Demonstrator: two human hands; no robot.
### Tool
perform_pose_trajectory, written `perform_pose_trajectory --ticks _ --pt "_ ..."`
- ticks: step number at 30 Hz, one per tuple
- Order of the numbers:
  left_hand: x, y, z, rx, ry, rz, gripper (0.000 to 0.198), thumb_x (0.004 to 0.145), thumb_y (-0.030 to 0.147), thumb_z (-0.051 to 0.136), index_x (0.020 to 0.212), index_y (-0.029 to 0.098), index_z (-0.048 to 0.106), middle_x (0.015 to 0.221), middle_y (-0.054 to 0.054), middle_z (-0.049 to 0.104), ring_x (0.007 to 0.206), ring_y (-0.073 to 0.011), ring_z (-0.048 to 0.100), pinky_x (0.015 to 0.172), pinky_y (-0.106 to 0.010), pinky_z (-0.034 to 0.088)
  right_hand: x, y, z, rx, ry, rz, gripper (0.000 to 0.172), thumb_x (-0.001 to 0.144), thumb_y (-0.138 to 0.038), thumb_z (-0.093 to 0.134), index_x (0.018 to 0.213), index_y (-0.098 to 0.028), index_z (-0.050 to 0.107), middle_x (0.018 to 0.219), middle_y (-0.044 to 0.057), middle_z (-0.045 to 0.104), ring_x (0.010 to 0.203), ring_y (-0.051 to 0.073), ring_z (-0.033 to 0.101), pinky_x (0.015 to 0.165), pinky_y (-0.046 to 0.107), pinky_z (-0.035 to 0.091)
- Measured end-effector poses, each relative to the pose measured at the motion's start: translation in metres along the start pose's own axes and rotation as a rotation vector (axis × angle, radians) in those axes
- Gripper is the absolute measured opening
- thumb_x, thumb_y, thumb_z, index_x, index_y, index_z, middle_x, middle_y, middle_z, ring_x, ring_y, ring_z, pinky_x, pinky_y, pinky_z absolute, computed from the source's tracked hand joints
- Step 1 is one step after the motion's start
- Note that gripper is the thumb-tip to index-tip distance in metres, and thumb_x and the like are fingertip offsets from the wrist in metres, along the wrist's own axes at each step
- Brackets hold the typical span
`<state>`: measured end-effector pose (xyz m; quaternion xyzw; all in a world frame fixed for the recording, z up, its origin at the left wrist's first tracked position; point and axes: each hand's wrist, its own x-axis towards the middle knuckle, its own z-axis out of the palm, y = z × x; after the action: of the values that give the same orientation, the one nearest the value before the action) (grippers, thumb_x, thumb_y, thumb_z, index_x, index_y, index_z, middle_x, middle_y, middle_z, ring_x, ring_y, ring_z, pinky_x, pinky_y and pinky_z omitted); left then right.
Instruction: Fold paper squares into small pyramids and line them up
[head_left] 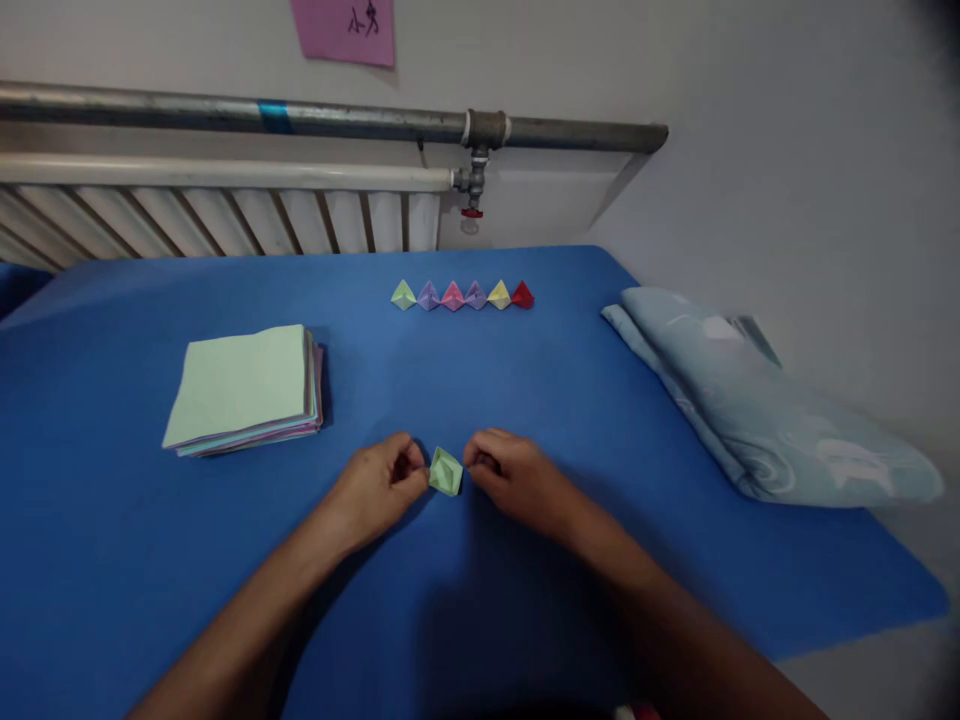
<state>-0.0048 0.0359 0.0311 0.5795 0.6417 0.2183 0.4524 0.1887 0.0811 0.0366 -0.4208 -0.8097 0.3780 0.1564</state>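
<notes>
A small folded light green paper piece is between my two hands, over the blue surface. My left hand pinches its left corner between thumb and finger. Close to its right edge, my right hand has its fingers curled and pressed together; whether they grip the paper is too small to tell. Farther back stands a row of several small folded paper pieces in green, purple, pink, yellow and red. A stack of coloured paper sheets, light green on top, lies to the left.
A folded grey-blue patterned cloth lies along the right side of the blue surface. Behind the back edge are a white radiator, a metal pipe and a valve. A pink note hangs on the wall.
</notes>
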Motion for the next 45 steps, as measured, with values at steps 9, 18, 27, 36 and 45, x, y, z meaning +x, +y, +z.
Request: perform_pose_trajectory --ticks 9,18,27,36,45 --pt "-0.001 0.009 0.012 0.384 0.063 -0.044 0.023 0.084 0.036 0.050 0.072 0.019 0.060 0.066 -0.002 0.063 0.060 -0.0155 0.054 0.057 -0.028 0.031 0.012 -0.003 0.008 -0.113 0.048 0.135 0.010 0.078 -0.011 0.058 0.071 -0.018 0.056 0.070 -0.003 0.054 0.064 0.010 0.046 0.062 0.023 0.033" --pt "0.007 0.013 0.015 0.532 0.065 -0.111 0.030 0.087 0.041 0.047 0.076 0.019 0.063 0.070 -0.006 0.068 0.065 -0.0195 0.060 0.055 -0.029 0.030 0.018 -0.012 0.009 -0.212 -0.017 0.196 0.009 0.078 -0.018 0.060 0.070 -0.018 0.055 0.072 -0.001 0.055 0.064 0.011 0.044 0.059 0.025 0.029" --pt "0.011 0.017 0.014 0.584 0.021 -0.134 0.028 0.086 0.037 0.046 0.082 0.018 0.066 0.075 -0.009 0.070 0.071 -0.0222 0.064 0.060 -0.029 0.037 0.024 -0.012 0.008 -0.258 -0.063 0.251 0.007 0.076 -0.022 0.061 0.074 -0.019 0.055 0.075 -0.001 0.056 0.066 0.012 0.045 0.058 0.025 0.027" --pt "0.012 0.009 0.016 0.542 0.052 -0.077 0.026 0.086 0.035 0.045 0.075 0.018 0.061 0.073 -0.007 0.069 0.068 -0.0195 0.063 0.056 -0.028 0.031 0.016 -0.004 0.008 -0.190 0.002 0.161 0.003 0.075 -0.019 0.060 0.076 -0.019 0.057 0.073 -0.002 0.057 0.066 0.011 0.049 0.059 0.023 0.031" --pt "0.006 -0.001 0.001 0.132 -0.032 -0.113 0.014 0.079 0.029 0.047 0.069 0.020 0.049 0.053 0.006 0.046 0.046 -0.0107 0.047 0.044 -0.021 0.033 0.002 0.008 -0.003 0.196 0.047 0.171 0.011 0.080 -0.014 0.050 0.070 -0.018 0.053 0.055 -0.007 0.043 0.051 0.008 0.039 0.050 0.019 0.031"
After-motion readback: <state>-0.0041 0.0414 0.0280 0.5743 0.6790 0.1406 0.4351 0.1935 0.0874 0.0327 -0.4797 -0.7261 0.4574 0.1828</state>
